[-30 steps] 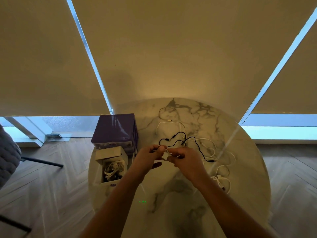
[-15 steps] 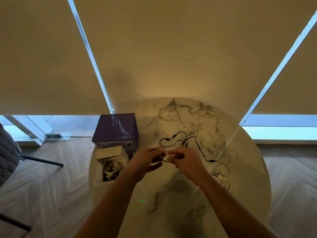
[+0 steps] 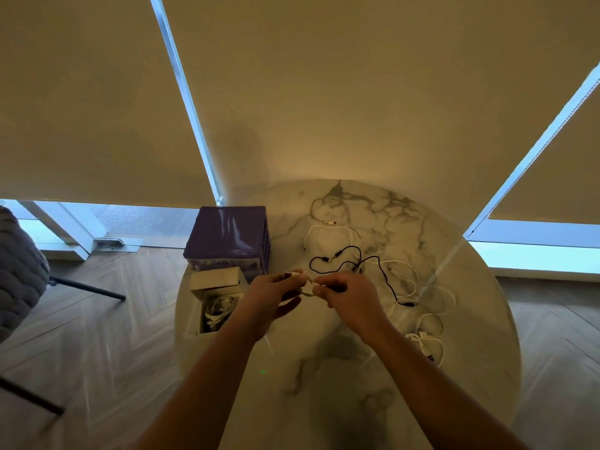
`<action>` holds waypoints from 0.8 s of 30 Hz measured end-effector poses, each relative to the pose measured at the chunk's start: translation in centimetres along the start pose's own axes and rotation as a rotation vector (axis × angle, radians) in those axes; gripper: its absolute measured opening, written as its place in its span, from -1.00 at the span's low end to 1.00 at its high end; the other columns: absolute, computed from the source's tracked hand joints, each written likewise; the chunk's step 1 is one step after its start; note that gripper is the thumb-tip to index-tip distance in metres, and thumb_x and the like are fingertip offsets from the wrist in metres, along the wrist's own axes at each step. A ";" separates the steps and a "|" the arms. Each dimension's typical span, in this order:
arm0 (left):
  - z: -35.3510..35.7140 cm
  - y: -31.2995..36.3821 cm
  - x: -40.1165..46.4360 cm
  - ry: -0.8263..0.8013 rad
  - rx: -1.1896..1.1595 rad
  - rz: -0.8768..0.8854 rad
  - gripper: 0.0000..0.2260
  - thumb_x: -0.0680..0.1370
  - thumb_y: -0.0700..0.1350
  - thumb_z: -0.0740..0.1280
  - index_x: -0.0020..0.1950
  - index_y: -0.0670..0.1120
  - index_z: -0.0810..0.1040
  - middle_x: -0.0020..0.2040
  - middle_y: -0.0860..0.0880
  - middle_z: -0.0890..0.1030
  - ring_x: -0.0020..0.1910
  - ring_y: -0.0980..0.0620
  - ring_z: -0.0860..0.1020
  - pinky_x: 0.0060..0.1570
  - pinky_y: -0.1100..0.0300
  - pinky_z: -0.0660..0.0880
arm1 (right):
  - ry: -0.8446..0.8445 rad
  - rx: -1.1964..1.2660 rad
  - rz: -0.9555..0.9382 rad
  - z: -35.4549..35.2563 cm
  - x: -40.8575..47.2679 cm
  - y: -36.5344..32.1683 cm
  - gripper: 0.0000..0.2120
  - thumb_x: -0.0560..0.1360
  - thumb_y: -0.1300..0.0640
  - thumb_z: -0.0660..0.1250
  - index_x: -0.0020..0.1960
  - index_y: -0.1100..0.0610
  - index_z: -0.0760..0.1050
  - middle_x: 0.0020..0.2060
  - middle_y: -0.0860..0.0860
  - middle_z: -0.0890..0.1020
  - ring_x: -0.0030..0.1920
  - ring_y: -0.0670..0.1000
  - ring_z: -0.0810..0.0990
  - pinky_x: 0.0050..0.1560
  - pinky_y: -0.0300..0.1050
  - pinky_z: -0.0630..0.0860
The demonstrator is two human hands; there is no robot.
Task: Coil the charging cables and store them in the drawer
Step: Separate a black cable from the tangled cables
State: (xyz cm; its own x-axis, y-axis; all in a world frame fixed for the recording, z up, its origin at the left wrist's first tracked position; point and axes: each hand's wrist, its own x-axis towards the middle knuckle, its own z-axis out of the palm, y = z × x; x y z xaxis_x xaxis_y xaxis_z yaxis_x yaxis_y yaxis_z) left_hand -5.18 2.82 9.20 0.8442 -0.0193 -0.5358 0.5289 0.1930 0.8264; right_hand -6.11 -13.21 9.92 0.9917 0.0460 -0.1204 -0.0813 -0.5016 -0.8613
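Above the round marble table [image 3: 470, 319], my left hand [image 3: 271, 298] and my right hand [image 3: 349, 297] both pinch a short white cable [image 3: 306, 282] held between them. A black cable [image 3: 350, 259] lies uncoiled just behind my hands. White cables sprawl farther back [image 3: 328, 230] and to the right [image 3: 425, 339]. At the table's left edge stands a purple drawer unit [image 3: 227, 235]. In front of it an open white drawer [image 3: 216, 308] holds coiled white cables.
A grey chair [image 3: 19, 271] with dark legs stands at the far left on the wood floor. Closed roller blinds [image 3: 324, 92] hang right behind the table. The table's near part shows only marble veining.
My hands have stayed together over the table and shifted slightly, working the white cable between the fingers. The cables on the table have not moved.
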 end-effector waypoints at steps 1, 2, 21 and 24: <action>-0.3 -0.2 0.0 0.015 -0.019 -0.002 -0.84 0.50 -0.16 0.41 0.05 -0.18 0.64 -0.05 -0.12 0.65 -0.01 -0.02 0.59 -0.13 0.21 0.56 | -0.008 -0.016 -0.013 0.3 0.2 0.0 -0.81 0.47 0.12 0.42 0.08 0.06 0.63 -0.10 -0.04 0.67 -0.15 -0.12 0.60 0.01 -0.17 0.56; -0.6 -0.4 0.0 0.028 -0.039 -0.005 -0.84 0.49 -0.17 0.41 0.04 -0.18 0.64 -0.06 -0.11 0.65 -0.02 -0.02 0.59 -0.13 0.21 0.56 | -0.015 -0.033 -0.031 0.6 0.3 0.1 -0.81 0.47 0.12 0.42 0.08 0.06 0.63 -0.10 -0.05 0.66 -0.14 -0.13 0.59 0.00 -0.20 0.56; -11.5 -7.7 0.0 0.595 0.302 0.123 -0.76 0.60 0.07 0.21 0.08 -0.05 0.57 -0.04 -0.05 0.66 -0.12 0.06 0.59 -0.15 0.17 0.49 | -0.242 0.037 0.259 13.9 4.1 0.1 -0.74 0.39 -0.07 0.48 -0.05 0.10 0.68 -0.20 0.04 0.70 -0.31 -0.04 0.58 -0.13 -0.05 0.57; -13.2 -9.0 0.4 0.743 0.543 0.152 -0.77 0.57 0.04 0.29 0.17 -0.01 0.54 0.05 -0.01 0.56 -0.06 0.07 0.51 -0.18 0.21 0.41 | -0.222 0.047 0.262 15.5 4.8 0.1 -0.75 0.41 -0.01 0.47 -0.06 0.17 0.68 -0.18 0.12 0.70 -0.26 0.00 0.62 -0.25 -0.11 0.53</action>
State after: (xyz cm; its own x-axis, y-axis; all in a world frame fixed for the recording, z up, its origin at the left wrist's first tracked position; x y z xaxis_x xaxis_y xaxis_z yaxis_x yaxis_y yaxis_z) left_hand -10.72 14.02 -0.71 0.7342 0.6375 -0.2336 0.5441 -0.3465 0.7641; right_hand -2.88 0.34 1.56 0.8910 0.1105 -0.4403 -0.3397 -0.4809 -0.8083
